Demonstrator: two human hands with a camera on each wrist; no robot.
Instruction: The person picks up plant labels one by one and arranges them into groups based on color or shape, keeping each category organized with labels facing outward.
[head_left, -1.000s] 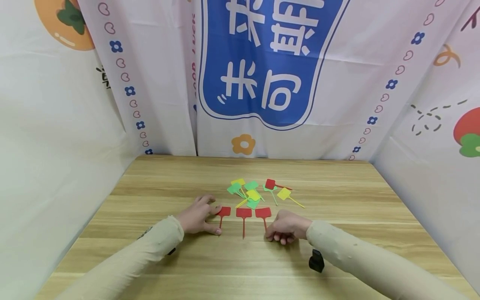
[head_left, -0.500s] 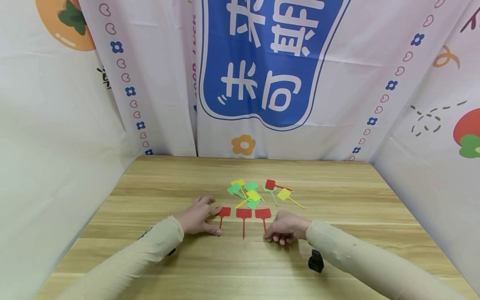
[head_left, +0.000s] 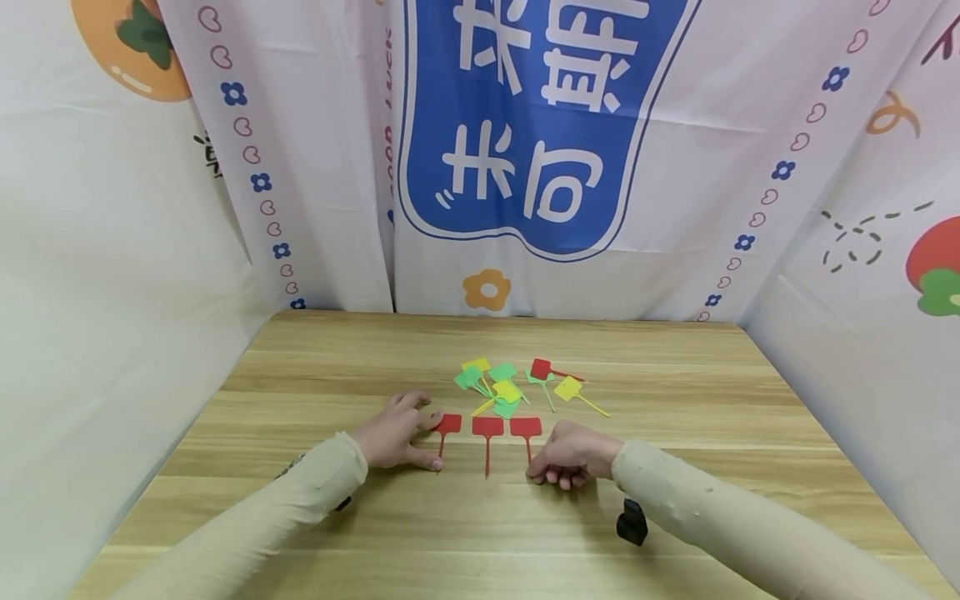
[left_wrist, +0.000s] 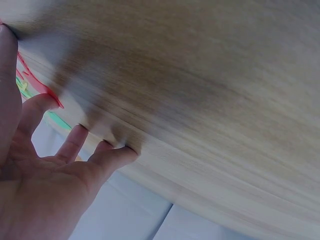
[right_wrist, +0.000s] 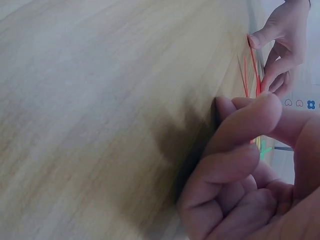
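Observation:
Three red plant labels lie in a row, heads away from me and stems toward me. My left hand [head_left: 397, 433] rests on the table with fingers spread. One of its fingers touches the head of the left red plant label [head_left: 451, 423], and its thumb lies at that stem's tip. The middle red plant label [head_left: 488, 427] lies untouched. Fingers curled, my right hand [head_left: 576, 454] pinches the lower stem of the right red plant label [head_left: 526, 427]; the fingers hide the stem's end. In the right wrist view, my right hand [right_wrist: 235, 185] hides most of that label.
Behind the row lies a loose pile of green plant labels [head_left: 503, 372], yellow plant labels [head_left: 568, 387] and one red plant label [head_left: 541, 369], some overlapping. Printed white cloth [head_left: 337, 208] hangs around the wooden table [head_left: 480, 542] at the back and both sides.
The right red plant label has turned slightly, its stem end shifting a little left with my right fingers, so it stands straighter. My left hand has stayed in place.

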